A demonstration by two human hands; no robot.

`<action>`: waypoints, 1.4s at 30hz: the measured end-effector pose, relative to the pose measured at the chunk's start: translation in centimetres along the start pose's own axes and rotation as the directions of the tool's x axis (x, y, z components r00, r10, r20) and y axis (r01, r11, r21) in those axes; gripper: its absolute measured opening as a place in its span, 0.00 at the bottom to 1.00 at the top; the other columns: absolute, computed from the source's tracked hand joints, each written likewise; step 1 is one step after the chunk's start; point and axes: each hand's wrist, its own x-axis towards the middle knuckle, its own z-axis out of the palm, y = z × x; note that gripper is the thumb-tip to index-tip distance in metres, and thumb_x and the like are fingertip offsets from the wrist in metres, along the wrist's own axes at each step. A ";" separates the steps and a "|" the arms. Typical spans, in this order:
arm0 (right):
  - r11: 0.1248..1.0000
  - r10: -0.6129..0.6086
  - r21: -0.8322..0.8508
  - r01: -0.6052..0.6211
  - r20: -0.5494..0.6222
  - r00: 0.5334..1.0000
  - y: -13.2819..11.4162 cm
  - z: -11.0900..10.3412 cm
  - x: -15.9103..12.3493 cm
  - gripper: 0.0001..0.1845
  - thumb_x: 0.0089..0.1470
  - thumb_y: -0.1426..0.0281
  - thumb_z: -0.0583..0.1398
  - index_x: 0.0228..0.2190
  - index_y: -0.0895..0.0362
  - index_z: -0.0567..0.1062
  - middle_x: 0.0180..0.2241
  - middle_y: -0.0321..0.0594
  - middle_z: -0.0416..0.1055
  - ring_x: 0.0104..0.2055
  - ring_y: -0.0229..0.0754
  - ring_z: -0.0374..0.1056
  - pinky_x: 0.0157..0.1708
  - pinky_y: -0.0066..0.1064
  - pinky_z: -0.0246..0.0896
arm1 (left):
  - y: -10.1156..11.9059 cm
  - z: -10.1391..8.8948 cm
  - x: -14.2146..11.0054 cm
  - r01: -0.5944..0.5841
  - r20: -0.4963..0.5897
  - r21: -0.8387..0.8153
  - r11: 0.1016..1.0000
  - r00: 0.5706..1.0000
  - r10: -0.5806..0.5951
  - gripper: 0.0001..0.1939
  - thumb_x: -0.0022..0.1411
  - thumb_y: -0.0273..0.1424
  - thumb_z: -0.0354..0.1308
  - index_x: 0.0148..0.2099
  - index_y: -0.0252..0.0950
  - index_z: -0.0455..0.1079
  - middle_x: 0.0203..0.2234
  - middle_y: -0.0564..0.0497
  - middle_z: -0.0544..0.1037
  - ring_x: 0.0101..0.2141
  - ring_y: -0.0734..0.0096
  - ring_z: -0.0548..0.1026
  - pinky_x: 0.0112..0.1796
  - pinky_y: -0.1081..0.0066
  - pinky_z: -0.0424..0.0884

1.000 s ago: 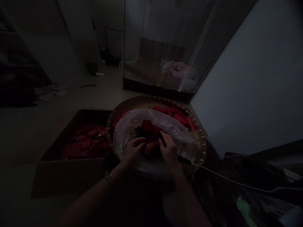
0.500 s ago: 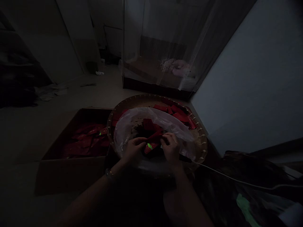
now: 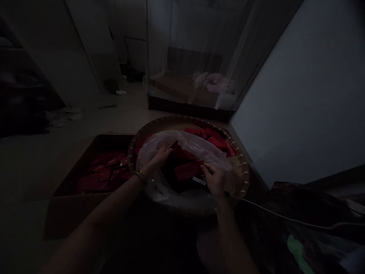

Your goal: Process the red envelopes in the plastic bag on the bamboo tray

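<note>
My right hand (image 3: 213, 179) pinches the right end of a flat red packet (image 3: 186, 170), held over an open clear plastic bag (image 3: 168, 196). Farther in, my left hand (image 3: 162, 156) is closed at the bag's left side, its fingertips at a dark red piece; what they grip is too dark to make out. More red packets (image 3: 182, 153) lie inside the bag, beyond the held one. Just below my right fingers shows a pale strip (image 3: 199, 181). A white cord (image 3: 265, 207) runs off to the right from a dark handle (image 3: 227, 194) beside my right wrist.
The bag rests in a round woven bamboo tray (image 3: 242, 163), where several red packets (image 3: 218, 141) lie at the far right. Left of it stands a cardboard box (image 3: 74, 209) holding many red packets (image 3: 104, 171). A white wall (image 3: 308, 95) rises at right; a netted bed (image 3: 176, 82) is behind.
My left hand has left the red packet and moved up and away, deeper into the bag. My right hand keeps the packet, now lower and flatter. The bright green patch in the bag is out of sight.
</note>
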 end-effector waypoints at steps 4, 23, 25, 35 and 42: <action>0.993 -0.110 -0.036 0.110 0.007 0.994 -0.8 0.7 -0.6 0.14 0.51 0.60 0.58 0.29 0.57 0.77 0.29 0.40 0.74 0.30 0.43 0.69 0.33 0.37 0.67 | -0.4 0.5 -2.0 -0.095 -0.017 0.268 0.959 0.994 0.103 0.17 0.48 0.29 0.64 0.43 0.38 0.74 0.46 0.46 0.75 0.51 0.59 0.68 0.49 0.68 0.64; 0.919 -0.326 -0.197 0.342 0.107 0.939 -1.9 2.1 -2.0 0.08 0.55 0.68 0.56 0.30 0.57 0.75 0.29 0.42 0.73 0.32 0.41 0.69 0.33 0.32 0.65 | -0.4 0.5 -9.2 -0.077 0.231 0.680 0.729 0.966 -0.114 0.16 0.58 0.37 0.51 0.40 0.35 0.77 0.28 0.52 0.79 0.28 0.71 0.73 0.27 0.77 0.64; 0.960 -0.228 -0.126 0.251 0.174 0.958 -1.9 1.9 -2.3 0.09 0.53 0.66 0.57 0.31 0.57 0.75 0.30 0.42 0.74 0.32 0.41 0.70 0.32 0.31 0.66 | -0.3 0.2 -9.3 -0.088 0.242 0.694 0.715 0.963 -0.117 0.15 0.58 0.35 0.52 0.41 0.36 0.76 0.30 0.52 0.80 0.28 0.70 0.74 0.28 0.76 0.65; 0.983 0.087 0.119 -0.141 0.373 0.924 -2.1 1.8 -2.7 0.17 0.47 0.59 0.61 0.36 0.58 0.77 0.33 0.43 0.77 0.35 0.46 0.72 0.38 0.37 0.67 | -1.1 0.2 -9.3 0.018 0.160 0.366 0.930 0.984 -0.082 0.17 0.51 0.37 0.62 0.43 0.37 0.76 0.36 0.49 0.80 0.36 0.66 0.76 0.38 0.72 0.70; 0.934 0.192 0.122 -0.337 0.623 0.758 -1.9 2.0 -3.3 0.29 0.45 0.50 0.61 0.42 0.59 0.75 0.39 0.45 0.76 0.44 0.51 0.70 0.47 0.45 0.62 | -0.6 -0.3 -9.4 0.152 0.261 0.250 0.956 0.940 -0.218 0.25 0.56 0.46 0.55 0.47 0.33 0.74 0.36 0.46 0.79 0.36 0.63 0.76 0.38 0.68 0.71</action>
